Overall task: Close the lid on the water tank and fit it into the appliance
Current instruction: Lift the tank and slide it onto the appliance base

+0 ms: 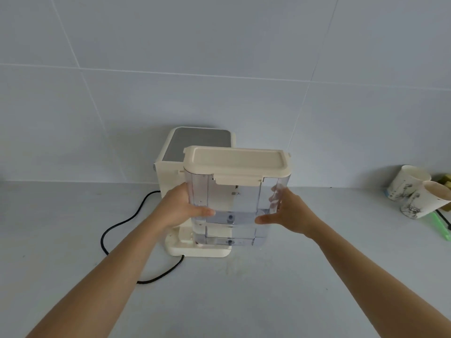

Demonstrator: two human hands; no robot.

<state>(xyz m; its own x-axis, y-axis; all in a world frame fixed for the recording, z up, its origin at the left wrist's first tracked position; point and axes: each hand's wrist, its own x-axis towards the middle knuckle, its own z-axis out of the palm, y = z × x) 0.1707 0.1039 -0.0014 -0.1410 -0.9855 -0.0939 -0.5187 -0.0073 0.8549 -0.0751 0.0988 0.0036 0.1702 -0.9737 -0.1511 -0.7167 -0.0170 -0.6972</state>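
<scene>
A clear plastic water tank (234, 206) is held upright in front of the cream appliance (197, 145), its bottom close over the appliance's base (197, 251). The cream lid (238, 162) lies flat and shut on the tank, its front latch down. My left hand (183, 208) grips the tank's left side with the thumb across the front. On the right side my right hand (285, 213) clasps the tank, fingers seen through the clear wall. The appliance's body stands behind the tank and is partly hidden by it.
A black power cord (117, 228) loops across the grey counter left of the appliance and passes under its base. Two patterned paper cups (412, 191) lean at the far right beside a green object (443, 226). A tiled wall rises right behind.
</scene>
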